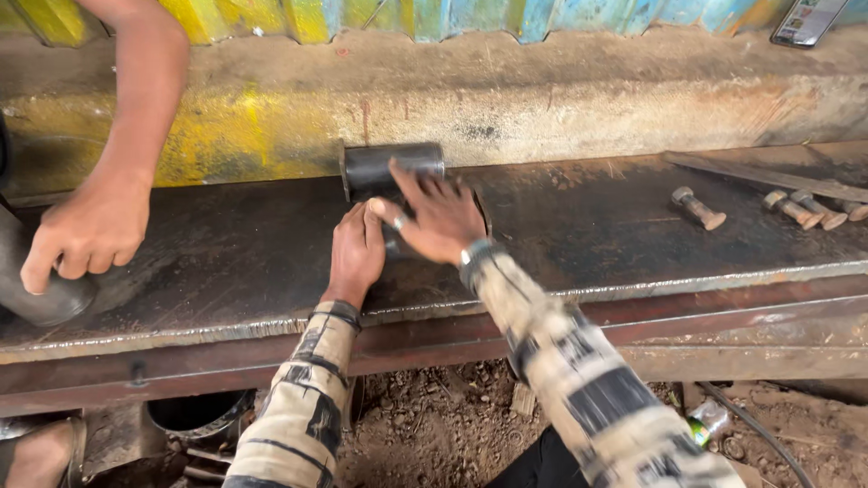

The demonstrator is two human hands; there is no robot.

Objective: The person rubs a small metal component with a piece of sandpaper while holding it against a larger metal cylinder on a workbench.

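Resting at the bench's [226, 262] back edge: black cylinder [393, 166]. Right hand [438, 215] spread flat over it; left hand [355, 253] curled beside, grip unclear. Bolts [698, 208] near right end.

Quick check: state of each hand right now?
Left hand: curled against a dark part on the steel plate; grip cannot be told.
Right hand: open, fingers spread, touching the black cylinder.

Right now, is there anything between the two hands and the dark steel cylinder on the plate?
Nothing visible. The right hand already lies across the dark steel cylinder, and the left hand rests just below it.
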